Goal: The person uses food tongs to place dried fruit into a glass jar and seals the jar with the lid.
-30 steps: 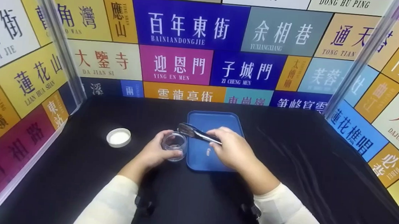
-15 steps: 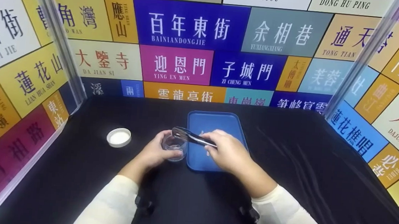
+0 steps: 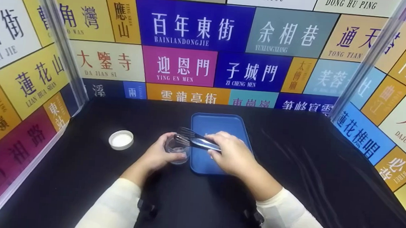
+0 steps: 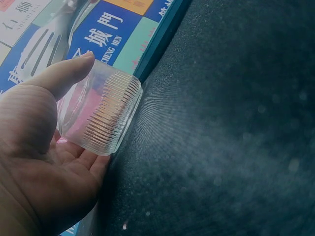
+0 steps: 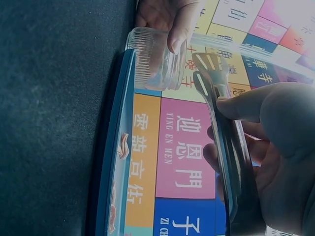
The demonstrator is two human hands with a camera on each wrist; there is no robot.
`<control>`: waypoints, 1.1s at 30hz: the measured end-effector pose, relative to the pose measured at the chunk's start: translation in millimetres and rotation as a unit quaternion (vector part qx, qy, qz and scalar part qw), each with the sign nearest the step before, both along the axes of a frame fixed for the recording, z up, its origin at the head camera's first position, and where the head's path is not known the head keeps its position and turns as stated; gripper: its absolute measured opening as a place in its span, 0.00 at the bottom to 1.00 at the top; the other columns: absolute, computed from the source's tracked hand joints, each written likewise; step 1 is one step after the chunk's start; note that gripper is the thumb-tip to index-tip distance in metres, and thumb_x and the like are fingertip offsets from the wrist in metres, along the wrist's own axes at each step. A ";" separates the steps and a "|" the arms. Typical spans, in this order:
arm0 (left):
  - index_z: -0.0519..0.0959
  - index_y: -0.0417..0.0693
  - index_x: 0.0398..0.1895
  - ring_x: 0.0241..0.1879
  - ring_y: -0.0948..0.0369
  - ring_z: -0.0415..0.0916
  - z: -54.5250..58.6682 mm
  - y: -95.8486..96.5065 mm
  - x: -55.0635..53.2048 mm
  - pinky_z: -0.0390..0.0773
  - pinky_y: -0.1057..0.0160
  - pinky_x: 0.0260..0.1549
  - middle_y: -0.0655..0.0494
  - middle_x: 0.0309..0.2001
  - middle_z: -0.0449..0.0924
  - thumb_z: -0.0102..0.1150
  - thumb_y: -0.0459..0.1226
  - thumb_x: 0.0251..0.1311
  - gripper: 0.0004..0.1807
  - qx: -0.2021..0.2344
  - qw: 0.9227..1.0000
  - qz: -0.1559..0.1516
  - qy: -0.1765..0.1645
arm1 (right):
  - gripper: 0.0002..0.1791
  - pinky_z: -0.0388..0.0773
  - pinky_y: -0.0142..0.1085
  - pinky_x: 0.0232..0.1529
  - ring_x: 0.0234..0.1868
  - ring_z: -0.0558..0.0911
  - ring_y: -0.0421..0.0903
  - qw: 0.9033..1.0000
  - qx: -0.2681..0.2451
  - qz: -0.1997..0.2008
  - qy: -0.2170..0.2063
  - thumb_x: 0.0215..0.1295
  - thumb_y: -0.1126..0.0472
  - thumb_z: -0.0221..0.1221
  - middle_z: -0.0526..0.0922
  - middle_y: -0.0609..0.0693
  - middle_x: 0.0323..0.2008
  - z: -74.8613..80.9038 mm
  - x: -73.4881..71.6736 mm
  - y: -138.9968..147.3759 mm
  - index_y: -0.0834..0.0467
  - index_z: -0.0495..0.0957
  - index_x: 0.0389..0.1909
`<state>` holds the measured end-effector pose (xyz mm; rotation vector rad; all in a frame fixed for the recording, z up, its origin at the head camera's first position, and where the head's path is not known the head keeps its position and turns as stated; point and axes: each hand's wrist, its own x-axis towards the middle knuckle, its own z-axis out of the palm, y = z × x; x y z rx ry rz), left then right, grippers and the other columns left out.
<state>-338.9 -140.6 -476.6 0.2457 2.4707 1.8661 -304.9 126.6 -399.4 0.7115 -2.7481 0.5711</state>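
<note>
Tongs (image 3: pixel 202 143) hang over a clear jar's (image 4: pixel 113 110) open mouth.
The left hand (image 3: pixel 159 152) curls around the jar just beside the blue tray (image 3: pixel 204 166), seemingly to steady it; the right hand (image 3: pixel 235 153) grips the tongs, their tips parted, nothing visible between. Small pale pieces (image 5: pixel 123 146) lie in the tray; the white lid (image 3: pixel 121 140) rests apart, perhaps out of the way.

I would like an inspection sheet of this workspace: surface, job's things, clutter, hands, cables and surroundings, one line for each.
Surface: black cloth, creased at right.
Job's things: clear jar, mouth open; tongs, tips above the mouth; blue tray with small pieces, material unclear; white lid left of the jar.
Clutter: nothing seen.
Hands: left hand grips the jar; right hand holds the tongs.
Cables: nothing seen.
Surroundings: colourful sign panels behind and at both sides.
</note>
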 end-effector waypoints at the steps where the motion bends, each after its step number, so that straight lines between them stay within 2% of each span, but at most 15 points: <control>1: 0.64 0.43 0.80 0.73 0.45 0.75 0.0 0.0 0.0 0.66 0.46 0.80 0.42 0.75 0.75 0.84 0.38 0.52 0.53 -0.002 1.000 0.001 -0.001 | 0.24 0.83 0.50 0.63 0.57 0.87 0.50 1.000 0.001 -0.002 0.000 0.71 0.56 0.68 0.88 0.47 0.58 0.3 -0.3 0.5 0.47 0.83 0.67; 10: 0.64 0.44 0.80 0.72 0.45 0.76 -1.1 -0.3 0.0 0.67 0.46 0.80 0.42 0.74 0.76 0.83 0.38 0.52 0.52 -0.003 1.000 0.001 -0.002 | 0.30 0.78 0.56 0.71 0.66 0.83 0.55 1.000 0.023 -0.017 -0.011 0.71 0.50 0.68 0.85 0.51 0.64 1.3 -1.9 4.5 0.48 0.78 0.72; 17: 0.65 0.44 0.79 0.72 0.46 0.75 -0.8 -0.4 0.7 0.66 0.47 0.80 0.42 0.73 0.76 0.83 0.38 0.52 0.52 0.007 1.000 -0.002 0.002 | 0.32 0.77 0.57 0.72 0.69 0.82 0.56 0.999 -0.003 -0.040 -0.005 0.70 0.49 0.68 0.84 0.54 0.65 2.0 -6.7 10.9 0.51 0.77 0.74; 25: 0.65 0.44 0.79 0.72 0.44 0.75 -0.3 -0.3 1.6 0.66 0.45 0.80 0.41 0.72 0.77 0.83 0.38 0.52 0.52 0.003 1.000 -0.001 0.008 | 0.33 0.76 0.61 0.70 0.70 0.80 0.62 0.993 -0.005 -0.112 -0.040 0.72 0.48 0.65 0.80 0.57 0.71 -5.7 -23.4 24.6 0.53 0.75 0.75; 33: 0.63 0.41 0.79 0.73 0.43 0.75 1.3 -0.2 3.2 0.68 0.45 0.79 0.38 0.75 0.74 0.81 0.36 0.55 0.51 0.021 1.000 -0.017 0.003 | 0.36 0.74 0.62 0.72 0.73 0.78 0.63 0.989 0.008 -0.130 -0.076 0.70 0.48 0.66 0.78 0.60 0.72 -18.9 -38.1 35.5 0.55 0.74 0.76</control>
